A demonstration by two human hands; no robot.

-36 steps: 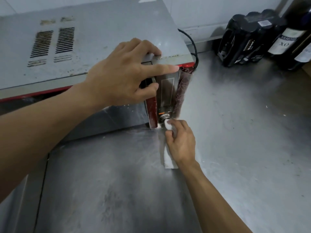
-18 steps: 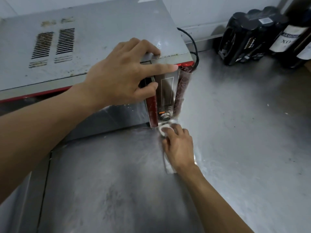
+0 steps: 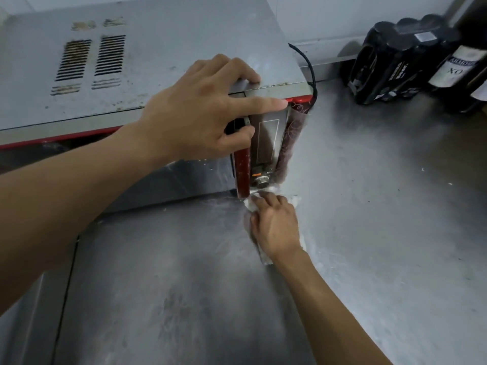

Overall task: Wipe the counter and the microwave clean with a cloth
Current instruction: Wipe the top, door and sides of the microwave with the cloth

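The microwave point(image 3: 158, 48) has a stained grey top, red trim and a narrow control panel with a knob point(image 3: 262, 183) at its right end. My left hand point(image 3: 200, 114) grips its top front edge: fingers curled over the top, thumb on the red door edge, index finger stretched along the rim. On the steel counter point(image 3: 369, 206), my right hand point(image 3: 276, 227) holds a white cloth point(image 3: 249, 202) bunched under its fingers. It presses the cloth down at the foot of the control panel. Most of the cloth is hidden under the hand.
A shrink-wrapped pack of dark bottles point(image 3: 390, 61) and a bottle with an XO label point(image 3: 458, 67) stand at the back right by the wall. A black cable point(image 3: 308, 59) runs behind the microwave's right corner. White smears and crumbs lie on the counter.
My right hand has slid the cloth down from the panel's knob onto the counter at the microwave's base. My left hand has stayed put.
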